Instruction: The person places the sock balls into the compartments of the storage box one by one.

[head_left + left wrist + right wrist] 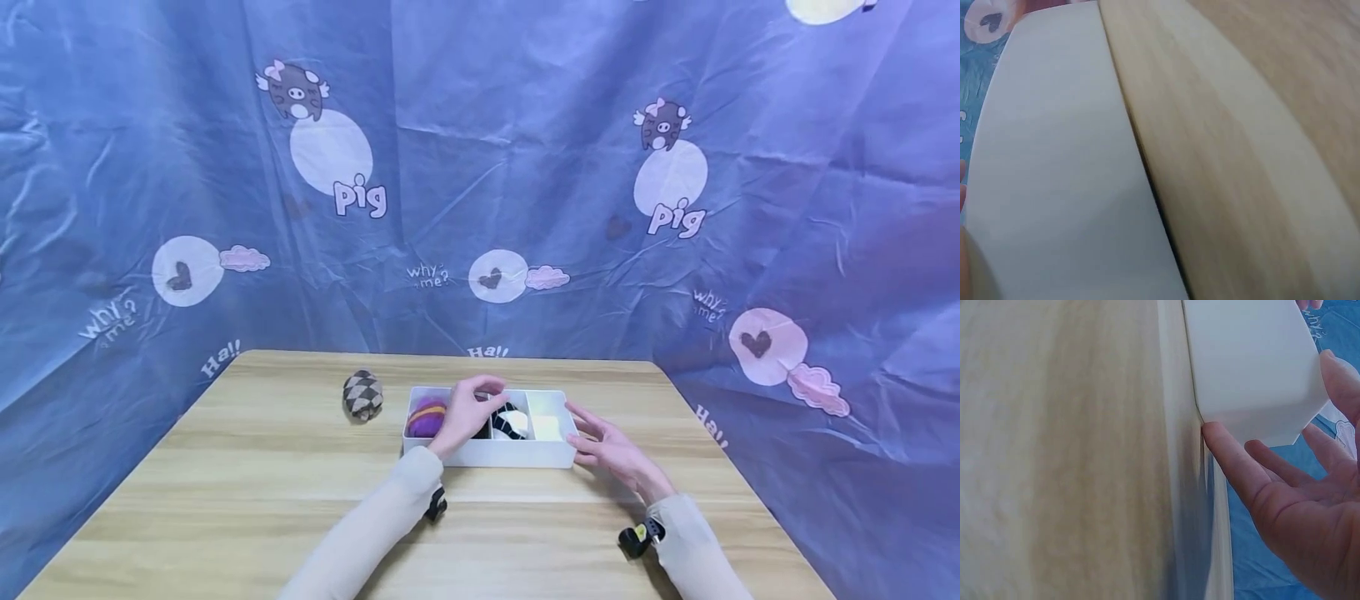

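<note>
A white divided box (502,453) stands on the table, its long side facing me. A purple rolled-up sock (426,421) with a yellow band lies in its left compartment. Further right in the box is a black-and-white rolled-up sock (513,422). My left hand (467,412) reaches over the middle of the box, bent at the fingers, thumb apart; something dark beneath it is mostly hidden. At the box's right end, my right hand (611,450) touches the wall with spread fingers, seen closely in the right wrist view. The left wrist view shows mainly the box's side (1054,156).
A brown-and-beige checked rolled-up sock (363,396) lies on the wooden table (247,483), left of the box. Behind and beside the table hangs a blue printed curtain (510,192). A black device (637,540) is strapped on the right wrist.
</note>
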Demonstrator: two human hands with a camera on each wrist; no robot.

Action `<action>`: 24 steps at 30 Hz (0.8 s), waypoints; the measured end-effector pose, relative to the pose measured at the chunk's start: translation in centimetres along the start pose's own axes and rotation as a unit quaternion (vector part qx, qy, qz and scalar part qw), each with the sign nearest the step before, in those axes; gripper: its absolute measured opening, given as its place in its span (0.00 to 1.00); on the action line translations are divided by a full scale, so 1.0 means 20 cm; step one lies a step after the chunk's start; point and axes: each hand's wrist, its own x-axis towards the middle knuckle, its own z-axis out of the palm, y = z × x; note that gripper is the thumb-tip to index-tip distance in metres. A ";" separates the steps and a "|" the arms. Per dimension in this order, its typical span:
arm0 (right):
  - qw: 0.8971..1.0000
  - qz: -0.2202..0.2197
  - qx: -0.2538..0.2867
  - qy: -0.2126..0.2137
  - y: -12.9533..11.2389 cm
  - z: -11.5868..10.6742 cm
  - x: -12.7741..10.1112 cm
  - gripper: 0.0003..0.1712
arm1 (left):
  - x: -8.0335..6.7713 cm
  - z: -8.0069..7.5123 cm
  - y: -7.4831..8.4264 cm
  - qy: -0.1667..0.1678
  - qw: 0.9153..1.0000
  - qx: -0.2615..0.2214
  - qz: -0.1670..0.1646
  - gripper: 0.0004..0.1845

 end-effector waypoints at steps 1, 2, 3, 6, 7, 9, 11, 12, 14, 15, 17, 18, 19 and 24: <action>1.000 -0.002 0.001 -0.004 0.00 0.00 0.00 0.45 | 0.00 -0.01 -0.01 0.005 1.000 -0.009 -0.004 0.11; 1.000 -0.005 0.001 -0.008 0.01 0.00 0.00 0.45 | -0.01 -0.03 -0.01 0.011 1.000 -0.015 -0.004 0.11; 1.000 -0.006 0.004 -0.007 0.01 0.01 0.00 0.45 | -0.01 -0.05 -0.01 0.017 1.000 -0.019 -0.005 0.11; 1.000 -0.011 0.005 -0.004 0.00 0.01 0.00 0.45 | -0.01 -0.11 -0.02 0.030 0.999 -0.027 0.001 0.11; 1.000 -0.012 0.003 -0.004 0.00 0.01 0.00 0.45 | -0.01 -0.13 -0.02 0.034 0.999 -0.027 0.004 0.11; 1.000 -0.006 0.002 0.001 0.01 0.01 -0.01 0.45 | -0.03 -0.17 -0.03 0.037 0.999 -0.027 0.003 0.10; 1.000 -0.004 -0.002 0.003 0.01 0.01 -0.02 0.45 | -0.03 -0.21 -0.03 0.042 0.999 -0.020 0.002 0.10; 1.000 -0.003 -0.003 0.003 0.01 0.01 -0.02 0.45 | -0.04 -0.23 -0.04 0.043 0.999 -0.021 0.001 0.10; 1.000 -0.001 -0.007 0.006 0.01 0.01 -0.02 0.45 | -0.04 -0.26 -0.04 0.045 0.999 -0.020 -0.007 0.09; 1.000 0.000 -0.006 0.007 0.00 0.02 -0.03 0.45 | -0.05 -0.28 -0.05 0.048 0.999 -0.022 -0.010 0.08; 1.000 0.001 -0.006 0.008 0.00 0.02 -0.03 0.46 | -0.05 -0.32 -0.05 0.052 0.998 -0.032 -0.018 0.08; 1.000 -0.002 -0.008 0.006 -0.01 0.03 -0.03 0.46 | -0.05 -0.34 -0.05 0.052 0.998 -0.038 -0.024 0.08; 1.000 -0.001 -0.008 0.006 -0.01 0.03 -0.02 0.46 | -0.05 -0.36 -0.06 0.053 0.997 -0.042 -0.031 0.08; 1.000 -0.008 -0.004 -0.007 -0.03 0.02 -0.02 0.46 | -0.05 -0.47 -0.06 0.057 0.995 -0.051 -0.060 0.10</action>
